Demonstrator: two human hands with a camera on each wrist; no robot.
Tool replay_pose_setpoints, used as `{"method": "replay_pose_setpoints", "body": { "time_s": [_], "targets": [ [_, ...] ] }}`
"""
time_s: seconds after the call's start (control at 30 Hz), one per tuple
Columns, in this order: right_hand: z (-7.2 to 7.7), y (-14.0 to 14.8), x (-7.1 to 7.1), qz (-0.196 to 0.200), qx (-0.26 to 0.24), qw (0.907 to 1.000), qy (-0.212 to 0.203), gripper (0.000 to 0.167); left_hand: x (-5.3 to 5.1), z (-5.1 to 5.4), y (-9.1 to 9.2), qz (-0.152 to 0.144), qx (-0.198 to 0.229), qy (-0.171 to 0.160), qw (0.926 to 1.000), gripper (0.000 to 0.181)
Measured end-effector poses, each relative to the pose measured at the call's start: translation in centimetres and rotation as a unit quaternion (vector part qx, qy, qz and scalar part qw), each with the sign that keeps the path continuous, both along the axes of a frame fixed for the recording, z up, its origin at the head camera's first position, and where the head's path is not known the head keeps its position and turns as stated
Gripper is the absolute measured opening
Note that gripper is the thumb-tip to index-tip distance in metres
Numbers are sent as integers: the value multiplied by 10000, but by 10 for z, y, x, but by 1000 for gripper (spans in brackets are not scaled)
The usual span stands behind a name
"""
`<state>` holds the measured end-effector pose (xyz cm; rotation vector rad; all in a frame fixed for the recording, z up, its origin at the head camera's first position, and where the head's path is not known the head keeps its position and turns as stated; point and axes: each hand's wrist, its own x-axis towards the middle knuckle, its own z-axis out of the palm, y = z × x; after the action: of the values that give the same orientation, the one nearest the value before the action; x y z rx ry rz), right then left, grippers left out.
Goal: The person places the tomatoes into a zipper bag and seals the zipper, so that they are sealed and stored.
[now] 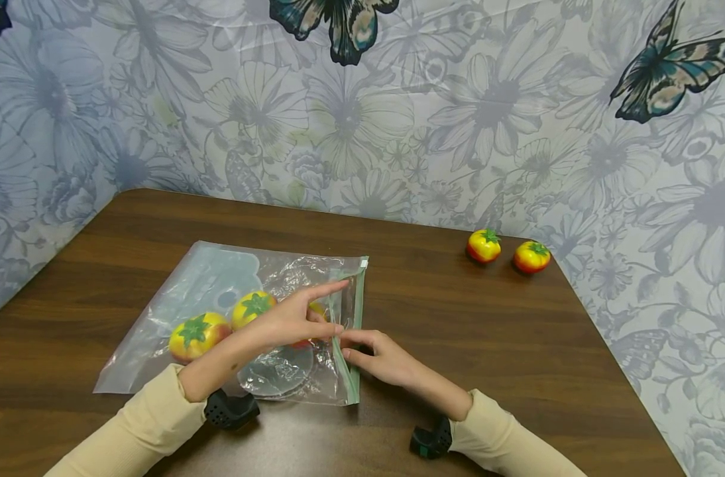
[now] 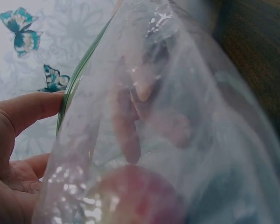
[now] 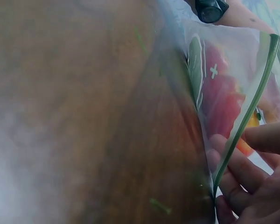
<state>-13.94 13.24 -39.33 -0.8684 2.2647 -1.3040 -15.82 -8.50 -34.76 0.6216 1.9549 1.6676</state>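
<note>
A clear zip bag (image 1: 154,344) with a green-edged mouth lies on the table, mouth toward the right. Yellow-red toy tomatoes with green leafy tops are inside; one toy tomato (image 1: 199,333) lies at the left, another toy tomato (image 1: 255,306) beside it, and more red and yellow shows partly hidden under my left hand (image 1: 291,318). That hand reaches over the bag, index finger straight, its fingers touching the green edge (image 2: 79,70). My right hand (image 1: 383,358) pinches the bag's edge at the mouth; in the right wrist view, fingers lie on both sides of the green strip (image 3: 252,112).
Two more toy tomatoes, a left one (image 1: 484,246) and a right one (image 1: 531,257), stand near the table's back right corner. The brown wooden table (image 1: 458,331) meets a floral cloth backdrop (image 1: 368,132) with butterflies behind it.
</note>
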Motion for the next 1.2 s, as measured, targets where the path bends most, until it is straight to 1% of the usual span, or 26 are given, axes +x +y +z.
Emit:
{"method": "replay_pose_setpoints", "body": {
  "time_s": [0.17, 0.27, 0.37, 0.5, 0.73, 0.87, 1.0, 1.2],
  "targets": [
    [2, -1, -2, 239, 53, 9997, -12, 37, 1, 1, 0, -23, 11, 100, 9999, 73],
    [2, -1, -4, 275, 0, 9996, -13, 38, 1, 1, 0, -20, 17, 69, 10000, 73],
    [2, 0, -4, 243, -142, 9994, -182, 38, 1, 2, -1, -27, 1, -7, 10000, 73],
    [1, 2, -5, 281, -451, 9975, -464, 36, 1, 2, -1, -26, -38, -92, 9999, 74],
    [4, 7, -6, 318, -815, 9933, -757, 36, 1, 1, -2, -35, -26, -121, 9999, 74],
    [8, 13, -8, 303, -1043, 9906, -828, 36, 0, 0, -1, -32, -14, -122, 9999, 75],
    [13, 23, -13, 128, -1102, 9910, -755, 34, -1, -1, -1, -1, -25, -69, 10000, 76],
    [24, 47, -20, -404, -984, 9921, -658, 34, -1, -1, -1, 23, -30, -69, 10000, 77]
  ]
}}
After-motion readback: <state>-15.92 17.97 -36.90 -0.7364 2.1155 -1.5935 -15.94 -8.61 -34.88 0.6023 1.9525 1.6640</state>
